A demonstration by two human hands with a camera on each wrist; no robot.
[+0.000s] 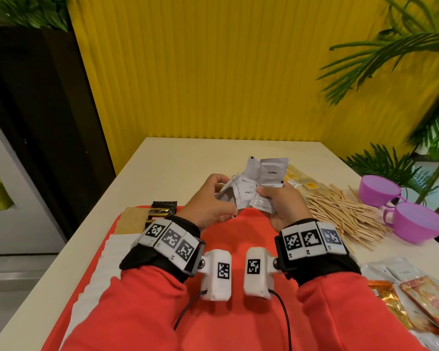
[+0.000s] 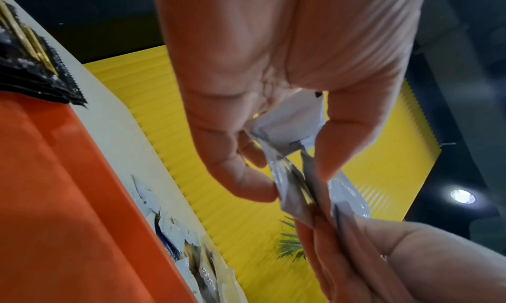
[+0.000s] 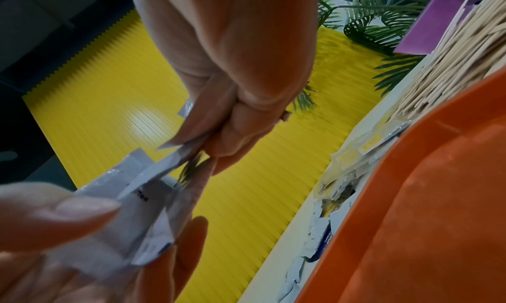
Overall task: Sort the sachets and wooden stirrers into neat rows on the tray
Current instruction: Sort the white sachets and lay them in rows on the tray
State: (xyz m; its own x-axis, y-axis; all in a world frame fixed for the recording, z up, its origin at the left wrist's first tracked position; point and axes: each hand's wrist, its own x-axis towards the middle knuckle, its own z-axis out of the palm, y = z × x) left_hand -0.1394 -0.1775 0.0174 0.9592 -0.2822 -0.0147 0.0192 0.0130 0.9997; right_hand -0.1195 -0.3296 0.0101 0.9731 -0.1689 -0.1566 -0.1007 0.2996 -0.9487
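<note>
Both hands hold a bunch of silver coffee sachets above the far end of the red tray. My left hand pinches the bunch's left side between thumb and fingers. My right hand grips its right side, thumb on top. The sachets fan out between the two hands. On the tray's far left lie black sachets, a brown sachet and white sachets. A heap of wooden stirrers lies on the table right of the tray.
Two purple cups stand at the right edge beyond the stirrers. Yellow sachets lie behind the stirrers. Orange and silver sachets lie at the near right. Plant leaves overhang the right side. A yellow ribbed wall backs the table.
</note>
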